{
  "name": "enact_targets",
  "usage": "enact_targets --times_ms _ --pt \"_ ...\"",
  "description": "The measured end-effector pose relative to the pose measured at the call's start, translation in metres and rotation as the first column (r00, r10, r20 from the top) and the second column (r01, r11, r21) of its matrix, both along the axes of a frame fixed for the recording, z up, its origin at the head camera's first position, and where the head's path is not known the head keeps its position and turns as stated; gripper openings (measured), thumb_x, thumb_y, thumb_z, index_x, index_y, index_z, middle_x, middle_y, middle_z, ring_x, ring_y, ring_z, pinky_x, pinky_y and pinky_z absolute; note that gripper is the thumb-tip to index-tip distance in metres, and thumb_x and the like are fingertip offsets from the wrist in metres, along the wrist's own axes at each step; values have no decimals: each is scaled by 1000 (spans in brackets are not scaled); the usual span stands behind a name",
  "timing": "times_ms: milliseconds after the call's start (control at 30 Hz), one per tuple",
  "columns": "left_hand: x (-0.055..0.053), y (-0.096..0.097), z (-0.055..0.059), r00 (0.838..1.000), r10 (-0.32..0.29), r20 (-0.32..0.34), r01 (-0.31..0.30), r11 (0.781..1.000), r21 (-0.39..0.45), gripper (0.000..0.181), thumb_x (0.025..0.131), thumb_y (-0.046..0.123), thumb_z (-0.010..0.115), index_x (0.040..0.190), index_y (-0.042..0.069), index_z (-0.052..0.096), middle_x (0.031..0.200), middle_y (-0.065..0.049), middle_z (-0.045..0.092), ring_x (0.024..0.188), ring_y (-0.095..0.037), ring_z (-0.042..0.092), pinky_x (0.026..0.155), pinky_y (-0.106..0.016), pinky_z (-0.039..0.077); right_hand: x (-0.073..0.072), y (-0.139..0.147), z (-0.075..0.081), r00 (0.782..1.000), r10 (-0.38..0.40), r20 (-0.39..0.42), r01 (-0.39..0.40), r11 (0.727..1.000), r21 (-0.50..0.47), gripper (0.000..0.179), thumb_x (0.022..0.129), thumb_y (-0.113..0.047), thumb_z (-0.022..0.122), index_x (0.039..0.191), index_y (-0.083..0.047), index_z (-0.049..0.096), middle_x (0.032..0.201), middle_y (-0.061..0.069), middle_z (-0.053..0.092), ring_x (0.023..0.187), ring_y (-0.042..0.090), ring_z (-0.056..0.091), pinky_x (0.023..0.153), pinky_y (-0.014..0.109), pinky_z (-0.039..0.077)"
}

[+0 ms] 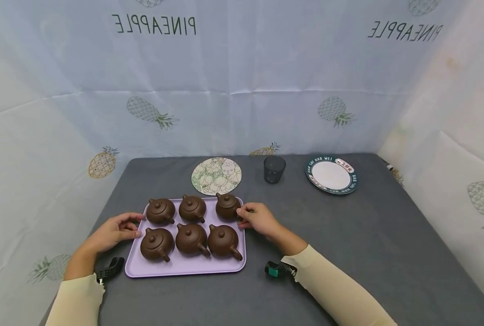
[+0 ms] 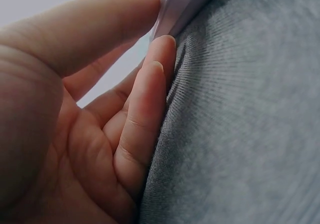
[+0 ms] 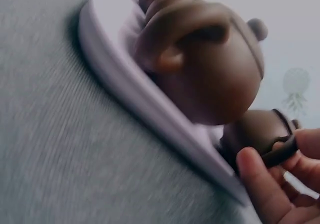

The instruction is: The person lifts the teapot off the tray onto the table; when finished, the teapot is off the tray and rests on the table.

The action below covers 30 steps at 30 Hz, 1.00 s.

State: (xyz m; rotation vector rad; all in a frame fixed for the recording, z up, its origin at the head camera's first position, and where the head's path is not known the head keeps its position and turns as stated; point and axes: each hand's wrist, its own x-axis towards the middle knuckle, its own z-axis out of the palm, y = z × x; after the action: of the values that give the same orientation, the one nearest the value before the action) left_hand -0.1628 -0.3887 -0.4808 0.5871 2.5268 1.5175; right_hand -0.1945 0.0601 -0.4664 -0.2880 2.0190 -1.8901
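Note:
Six brown teapots, among them a near-left teapot (image 1: 156, 244), stand in two rows on a lilac tray (image 1: 185, 267). My right hand (image 1: 258, 218) pinches the handle of the far-right teapot (image 1: 227, 206) between thumb and fingers; the right wrist view shows the dark handle (image 3: 282, 151) there. At the tray's left edge, my left hand (image 1: 113, 232) touches the rim with thumb and fingertips. Seen from the left wrist, the fingers (image 2: 145, 99) are loosely bent beside the tray's wall (image 2: 175, 9), low along the grey cloth. A nearer teapot (image 3: 215, 79) partly blocks the right wrist view.
Behind the tray lies a round patterned mat (image 1: 216, 176). A dark cup (image 1: 274, 169) stands right of it, and a green-rimmed plate (image 1: 351, 184) lies farther right. Grey cloth (image 1: 348, 235) covers the table; a pineapple-print curtain (image 1: 246, 63) hangs behind.

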Motion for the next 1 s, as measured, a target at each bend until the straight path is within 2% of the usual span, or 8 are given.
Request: enact_targets --times_ms 133,200,300,400,600,700,800,1000 --pt "1 -2 3 1000 26 17 -26 1000 -15 45 84 -3 72 123 -12 53 94 -13 64 79 -9 61 67 -20 48 -3 3 -1 997 16 -72 -16 1000 -9 25 97 -4 57 95 20 58 92 31 62 78 35 67 75 44 54" --pt "2 -3 4 999 43 24 -43 999 -31 45 84 -1 73 124 -11 54 95 -13 64 80 -10 61 68 -20 48 -5 6 -4 992 20 -127 -20 1000 4 23 96 -6 60 94 17 60 91 28 64 79 36 68 74 42 55" --pt "2 -3 4 997 63 34 -62 997 -41 46 84 0 74 125 -10 54 96 -14 64 80 -10 61 68 -21 49 -7 14 -2 974 29 -224 -12 997 75 20 94 -9 63 92 11 66 88 23 67 78 34 69 73 38 54" --pt "2 0 4 997 63 47 -62 998 -27 47 84 -1 73 125 -10 54 98 -16 63 81 -10 61 68 -21 49 -7 25 -3 963 36 -268 -11 995 96 18 94 -10 64 92 8 67 87 20 68 77 32 70 73 35 54" --pt "4 6 1 994 60 89 -60 998 -10 46 84 -1 73 124 -14 53 89 -15 64 79 -11 61 69 -21 49 -4 53 -8 973 45 -228 -35 998 50 18 95 -5 62 94 12 64 89 22 66 81 34 69 74 36 55" --pt "5 7 -1 992 85 95 -84 996 -14 46 84 -1 73 123 -14 54 86 -13 65 78 -10 62 68 -22 49 -2 68 -11 979 47 -200 -47 999 8 19 96 -3 60 95 16 61 92 25 63 83 36 69 74 38 55" --pt "4 6 -1 992 96 85 -94 995 -30 46 83 -1 73 124 -12 55 87 -13 65 78 -10 61 68 -21 49 0 81 -12 981 32 -193 -37 999 -24 20 96 -3 59 95 17 60 93 27 61 83 36 69 74 39 55" --pt "2 4 0 993 97 62 -93 994 -63 46 84 2 74 125 -11 56 87 -11 65 78 -10 61 68 -21 48 -2 99 -13 977 5 -214 -11 1000 -27 22 96 -3 59 96 19 59 94 27 60 82 34 69 73 40 55"
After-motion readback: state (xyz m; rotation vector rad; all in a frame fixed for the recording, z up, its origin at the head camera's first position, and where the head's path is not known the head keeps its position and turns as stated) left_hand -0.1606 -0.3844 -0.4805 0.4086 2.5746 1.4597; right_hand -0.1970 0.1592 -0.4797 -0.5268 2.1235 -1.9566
